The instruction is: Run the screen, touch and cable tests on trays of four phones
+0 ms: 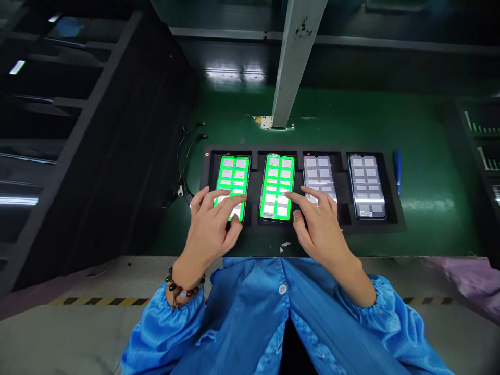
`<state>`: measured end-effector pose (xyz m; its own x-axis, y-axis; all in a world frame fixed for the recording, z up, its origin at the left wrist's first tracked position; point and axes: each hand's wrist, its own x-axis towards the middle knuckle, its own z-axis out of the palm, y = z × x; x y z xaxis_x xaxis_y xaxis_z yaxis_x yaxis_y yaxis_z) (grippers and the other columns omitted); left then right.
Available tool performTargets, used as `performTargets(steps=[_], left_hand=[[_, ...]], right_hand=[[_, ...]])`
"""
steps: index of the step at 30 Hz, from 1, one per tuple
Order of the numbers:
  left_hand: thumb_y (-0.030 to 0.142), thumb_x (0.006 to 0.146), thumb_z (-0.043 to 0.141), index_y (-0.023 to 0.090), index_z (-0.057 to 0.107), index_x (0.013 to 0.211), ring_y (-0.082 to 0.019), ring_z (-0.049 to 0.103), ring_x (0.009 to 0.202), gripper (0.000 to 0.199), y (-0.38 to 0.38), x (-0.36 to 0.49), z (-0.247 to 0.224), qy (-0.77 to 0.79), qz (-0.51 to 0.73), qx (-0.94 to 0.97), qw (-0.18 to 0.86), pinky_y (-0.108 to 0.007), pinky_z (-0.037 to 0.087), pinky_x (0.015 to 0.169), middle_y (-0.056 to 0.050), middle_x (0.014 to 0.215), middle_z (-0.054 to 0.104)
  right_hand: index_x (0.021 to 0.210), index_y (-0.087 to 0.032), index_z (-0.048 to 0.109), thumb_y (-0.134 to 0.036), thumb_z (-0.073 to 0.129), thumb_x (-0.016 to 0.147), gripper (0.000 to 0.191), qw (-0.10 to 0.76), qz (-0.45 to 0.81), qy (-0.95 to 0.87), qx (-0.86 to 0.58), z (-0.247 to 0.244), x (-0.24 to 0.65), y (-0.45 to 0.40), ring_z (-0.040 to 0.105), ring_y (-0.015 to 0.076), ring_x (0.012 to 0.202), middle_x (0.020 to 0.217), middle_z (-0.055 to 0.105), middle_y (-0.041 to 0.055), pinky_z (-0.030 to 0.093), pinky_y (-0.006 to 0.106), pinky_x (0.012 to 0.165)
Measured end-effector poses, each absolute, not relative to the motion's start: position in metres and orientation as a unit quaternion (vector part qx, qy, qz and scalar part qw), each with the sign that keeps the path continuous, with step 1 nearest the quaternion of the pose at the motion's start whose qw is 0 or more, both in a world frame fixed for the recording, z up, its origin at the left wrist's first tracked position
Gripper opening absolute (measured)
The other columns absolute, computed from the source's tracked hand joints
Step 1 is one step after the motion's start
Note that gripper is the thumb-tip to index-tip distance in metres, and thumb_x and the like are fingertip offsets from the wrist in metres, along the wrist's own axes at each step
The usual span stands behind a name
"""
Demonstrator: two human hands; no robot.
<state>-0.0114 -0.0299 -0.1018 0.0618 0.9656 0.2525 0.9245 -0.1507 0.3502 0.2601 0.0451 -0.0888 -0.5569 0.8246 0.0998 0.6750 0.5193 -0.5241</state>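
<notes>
Several smartphones lie face up in a black tray [253, 200]. Over the leftmost phone [233, 171] is my left hand [212, 223], its fingers spread and the index fingertip near the screen's right edge. My right hand [318, 224] reaches with its index finger to the screen of the second phone [276, 179], while its other fingers hang over the third phone [318, 169]. Both left phones show bright green grids with white blocks. Grey and white grids fill the third phone and the rightmost phone [367, 182]. Neither hand holds anything.
A blue pen [397, 172] lies right of the tray on the green table [433, 208]. Black cables [183, 161] lie to its left. A grey metal post [297, 62] rises behind the tray. Dark racks [105, 130] stand at the left, with more slotted racks [486, 151] at the right.
</notes>
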Motion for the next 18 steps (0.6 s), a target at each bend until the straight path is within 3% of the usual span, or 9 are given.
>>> performTargets(steps=[8,18], left_hand=[[0.019,0.102,0.054,0.025,0.071,0.137,-0.034,0.065,0.134,0.040,-0.049,-0.042,-0.101,0.734,0.187,0.653,0.013,-0.060,0.028,0.130,-0.009,0.114,0.080],[0.015,0.098,0.055,0.026,0.070,0.138,-0.030,0.066,0.134,0.044,-0.035,-0.012,-0.098,0.660,0.214,0.717,0.075,-0.056,0.027,0.132,-0.006,0.120,0.081]], right_hand=[[0.151,-0.022,0.063,-0.018,0.043,0.110,0.046,0.170,0.255,-0.869,-0.388,-0.094,0.223,0.052,0.052,0.0361,0.151,0.137,0.079,0.0088,0.039,0.059,0.124],[0.156,-0.028,0.058,-0.019,0.044,0.110,0.049,0.160,0.242,-0.855,-0.430,-0.089,0.264,0.049,0.052,0.0367,0.153,0.137,0.078,0.0092,0.040,0.061,0.121]])
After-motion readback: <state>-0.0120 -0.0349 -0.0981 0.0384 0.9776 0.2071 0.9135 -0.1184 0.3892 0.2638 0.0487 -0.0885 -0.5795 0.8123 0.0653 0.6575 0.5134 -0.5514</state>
